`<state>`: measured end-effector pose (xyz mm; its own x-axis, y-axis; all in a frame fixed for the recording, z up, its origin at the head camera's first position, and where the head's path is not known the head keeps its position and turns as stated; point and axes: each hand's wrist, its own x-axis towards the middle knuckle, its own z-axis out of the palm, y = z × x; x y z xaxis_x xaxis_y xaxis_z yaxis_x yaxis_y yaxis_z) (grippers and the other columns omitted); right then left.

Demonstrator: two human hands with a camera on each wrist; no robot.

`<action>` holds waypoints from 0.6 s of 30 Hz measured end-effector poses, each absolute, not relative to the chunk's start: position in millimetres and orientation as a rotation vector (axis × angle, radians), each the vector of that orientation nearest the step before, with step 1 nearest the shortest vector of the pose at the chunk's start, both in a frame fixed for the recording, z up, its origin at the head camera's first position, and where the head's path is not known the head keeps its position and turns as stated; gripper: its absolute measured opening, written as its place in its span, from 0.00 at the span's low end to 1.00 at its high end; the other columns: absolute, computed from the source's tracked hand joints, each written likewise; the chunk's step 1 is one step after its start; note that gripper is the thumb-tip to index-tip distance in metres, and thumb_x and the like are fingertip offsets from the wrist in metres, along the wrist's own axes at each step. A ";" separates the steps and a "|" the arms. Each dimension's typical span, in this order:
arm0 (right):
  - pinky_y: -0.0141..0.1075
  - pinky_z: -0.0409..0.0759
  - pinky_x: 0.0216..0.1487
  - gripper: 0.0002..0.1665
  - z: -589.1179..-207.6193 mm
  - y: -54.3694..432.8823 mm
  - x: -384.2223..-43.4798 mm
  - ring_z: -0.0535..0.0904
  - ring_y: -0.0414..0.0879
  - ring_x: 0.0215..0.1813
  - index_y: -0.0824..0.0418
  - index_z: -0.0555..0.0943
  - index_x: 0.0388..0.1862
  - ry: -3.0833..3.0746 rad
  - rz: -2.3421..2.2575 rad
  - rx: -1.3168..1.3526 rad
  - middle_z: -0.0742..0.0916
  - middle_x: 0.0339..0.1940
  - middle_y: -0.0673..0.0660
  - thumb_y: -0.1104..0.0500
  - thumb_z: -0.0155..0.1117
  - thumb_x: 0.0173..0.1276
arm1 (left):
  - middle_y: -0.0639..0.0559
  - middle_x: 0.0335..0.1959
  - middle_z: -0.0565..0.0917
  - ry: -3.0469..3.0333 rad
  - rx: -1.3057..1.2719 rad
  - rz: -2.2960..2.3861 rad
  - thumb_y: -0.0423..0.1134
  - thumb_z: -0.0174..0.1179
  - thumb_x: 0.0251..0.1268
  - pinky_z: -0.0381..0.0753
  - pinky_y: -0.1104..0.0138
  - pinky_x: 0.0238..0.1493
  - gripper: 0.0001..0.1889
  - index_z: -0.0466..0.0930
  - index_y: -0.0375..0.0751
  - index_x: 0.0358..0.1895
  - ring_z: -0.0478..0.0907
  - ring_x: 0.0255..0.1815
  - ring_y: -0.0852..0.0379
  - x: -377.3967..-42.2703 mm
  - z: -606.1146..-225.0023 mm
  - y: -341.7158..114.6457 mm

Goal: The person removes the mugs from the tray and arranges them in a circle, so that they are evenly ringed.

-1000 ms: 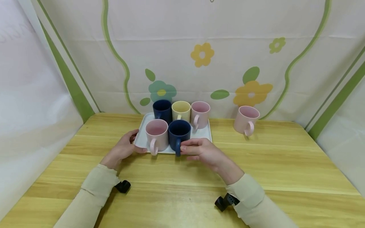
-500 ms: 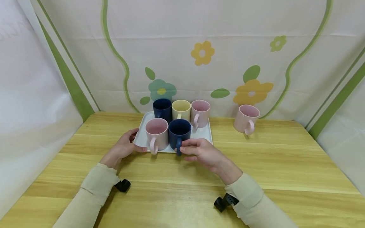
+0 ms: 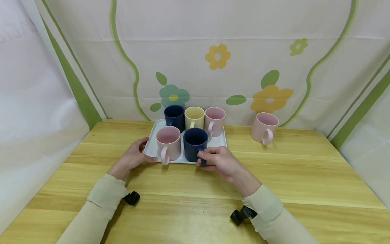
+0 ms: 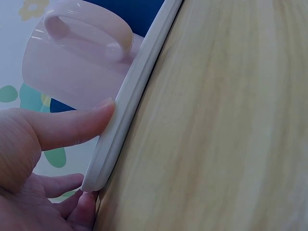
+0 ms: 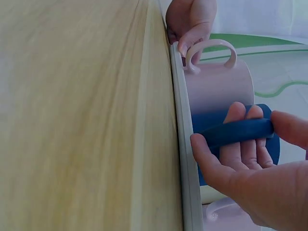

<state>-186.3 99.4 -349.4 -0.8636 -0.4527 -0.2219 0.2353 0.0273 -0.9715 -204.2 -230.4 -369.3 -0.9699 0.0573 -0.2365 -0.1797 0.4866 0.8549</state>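
Note:
A white tray (image 3: 148, 149) carries several mugs. In the head view my right hand (image 3: 223, 162) holds the front dark blue mug (image 3: 192, 149) by its handle. The right wrist view shows fingers passed through the blue handle (image 5: 240, 132), with the thumb against it. This mug stands at the tray's front, a small gap right of a pink mug (image 3: 169, 144). My left hand (image 3: 132, 156) grips the tray's front left corner. In the left wrist view its thumb (image 4: 77, 127) lies on the rim and the fingertips are at the corner's underside.
Behind, on the tray, stand another dark blue mug (image 3: 174, 117), a yellow mug (image 3: 194, 117) and a pink mug (image 3: 215, 122). A separate pink mug (image 3: 263, 128) stands on the wooden table (image 3: 289, 169) to the right. A flowered curtain (image 3: 189, 67) closes off the back.
My right hand has shifted the front blue mug slightly right, away from the pink mug beside it, and its handle has turned right. The left hand keeps its place on the tray.

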 end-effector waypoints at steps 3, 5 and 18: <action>0.52 0.85 0.66 0.18 -348.8 103.1 -189.0 0.85 0.46 0.44 0.76 0.81 0.53 1.881 -1.899 -0.181 0.85 0.35 0.52 0.59 0.58 0.83 | 0.27 0.82 0.59 2.501 -0.099 1.483 0.30 0.76 0.58 0.58 0.38 0.82 0.58 0.44 0.31 0.86 0.61 0.76 0.32 -204.4 -369.4 -229.6; 0.50 0.86 0.64 0.18 -347.8 106.2 -190.7 0.84 0.47 0.42 0.76 0.82 0.52 1.920 -1.903 -0.168 0.84 0.34 0.52 0.59 0.58 0.84 | 0.28 0.82 0.59 2.501 -0.099 1.486 0.30 0.76 0.58 0.58 0.38 0.83 0.58 0.45 0.31 0.86 0.61 0.76 0.32 -204.6 -369.3 -229.1; 0.43 0.91 0.51 0.15 -344.1 117.8 -195.6 0.82 0.45 0.37 0.78 0.81 0.51 1.984 -1.937 -0.123 0.84 0.37 0.56 0.64 0.55 0.84 | 0.28 0.82 0.60 2.511 -0.111 1.470 0.31 0.76 0.58 0.58 0.39 0.83 0.58 0.46 0.32 0.86 0.61 0.76 0.32 -203.7 -370.1 -229.8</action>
<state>-195.6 117.8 -344.1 -0.9301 -0.3110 -0.1956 0.1881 0.0542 -0.9807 -203.7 -229.8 -370.1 -0.9709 0.0500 -0.2341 -0.1797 0.4939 0.8507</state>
